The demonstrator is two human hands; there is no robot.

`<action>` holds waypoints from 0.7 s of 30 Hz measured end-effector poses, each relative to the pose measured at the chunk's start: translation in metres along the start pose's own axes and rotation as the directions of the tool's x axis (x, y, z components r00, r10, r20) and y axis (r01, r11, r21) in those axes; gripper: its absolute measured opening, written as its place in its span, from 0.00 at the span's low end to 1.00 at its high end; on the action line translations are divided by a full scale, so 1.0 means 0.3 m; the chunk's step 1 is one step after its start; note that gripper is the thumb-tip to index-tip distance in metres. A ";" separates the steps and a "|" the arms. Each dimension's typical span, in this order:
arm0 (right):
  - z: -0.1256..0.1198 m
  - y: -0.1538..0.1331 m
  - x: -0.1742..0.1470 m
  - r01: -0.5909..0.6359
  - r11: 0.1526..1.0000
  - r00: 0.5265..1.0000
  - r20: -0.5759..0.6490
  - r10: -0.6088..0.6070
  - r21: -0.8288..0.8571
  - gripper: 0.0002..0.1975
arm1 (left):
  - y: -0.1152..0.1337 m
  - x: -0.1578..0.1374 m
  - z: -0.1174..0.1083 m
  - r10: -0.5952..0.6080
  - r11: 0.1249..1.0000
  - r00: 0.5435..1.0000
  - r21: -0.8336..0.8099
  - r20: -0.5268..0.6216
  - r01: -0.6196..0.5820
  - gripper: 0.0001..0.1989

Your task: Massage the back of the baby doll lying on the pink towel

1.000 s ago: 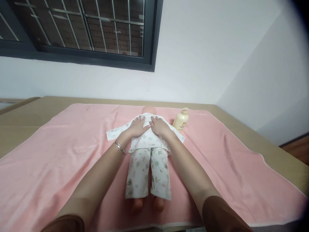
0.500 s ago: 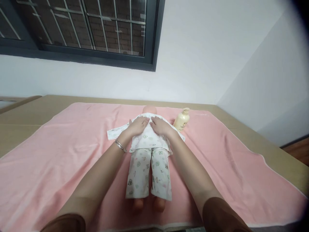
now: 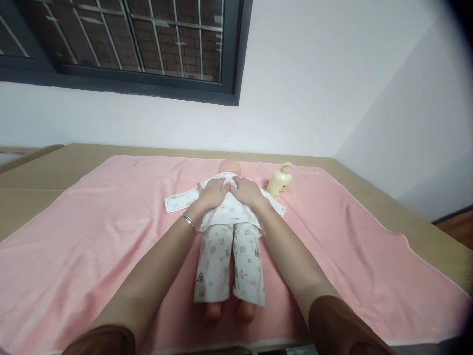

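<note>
A baby doll [image 3: 231, 212] in white printed top and trousers lies stretched out on a pink cloth [image 3: 121, 236], its head at the far end and its feet toward me. My left hand [image 3: 215, 192] rests flat on the left of the doll's upper torso, fingers stretched out. Beside it, my right hand [image 3: 246, 190] lies flat on the right half, fingers pointing inward. The two hands meet or nearly meet at the fingertips and thumbs. Neither grasps anything. A silver bangle [image 3: 189, 223] circles my left wrist.
A pale yellow pump bottle [image 3: 280, 181] stands on the cloth just right of the doll's sleeve. The cloth covers much of a wooden surface [image 3: 48, 170]. Behind it rises a white wall [image 3: 288, 98] with a dark-framed, barred window [image 3: 148, 44].
Both hands have drawn slightly closer together on the doll's back, the left shifting a little to the right. The view has tilted very slightly.
</note>
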State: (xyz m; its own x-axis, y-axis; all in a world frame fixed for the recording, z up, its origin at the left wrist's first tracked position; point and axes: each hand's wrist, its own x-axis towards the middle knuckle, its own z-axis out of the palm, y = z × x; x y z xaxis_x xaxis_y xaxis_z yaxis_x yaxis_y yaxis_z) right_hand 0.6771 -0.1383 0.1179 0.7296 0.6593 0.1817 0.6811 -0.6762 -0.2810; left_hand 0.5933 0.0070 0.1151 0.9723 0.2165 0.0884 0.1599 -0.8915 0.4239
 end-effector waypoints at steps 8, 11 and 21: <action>0.012 -0.001 0.002 0.021 1.000 1.000 0.003 -0.021 0.000 0.24 | -0.020 0.019 0.012 0.002 1.000 1.000 -0.009 0.000 -0.002 0.32; 0.015 -0.002 0.005 0.057 0.998 0.998 0.006 -0.057 -0.026 0.24 | -0.032 0.028 0.013 0.005 1.000 1.000 -0.004 -0.004 -0.005 0.32; -0.088 -0.086 -0.064 0.082 0.996 0.984 0.159 -0.077 -0.022 0.24 | 0.081 -0.058 -0.101 0.117 0.993 0.992 0.021 0.039 -0.118 0.25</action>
State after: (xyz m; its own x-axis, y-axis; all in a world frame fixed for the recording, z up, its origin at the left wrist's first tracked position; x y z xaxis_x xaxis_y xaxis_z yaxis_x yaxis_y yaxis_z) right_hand 0.6473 -0.1421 0.1466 0.6555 0.7535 0.0505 0.7396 -0.6271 -0.2443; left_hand 0.5751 -0.0064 0.1512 0.9903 0.0946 0.1018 0.0475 -0.9188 0.3918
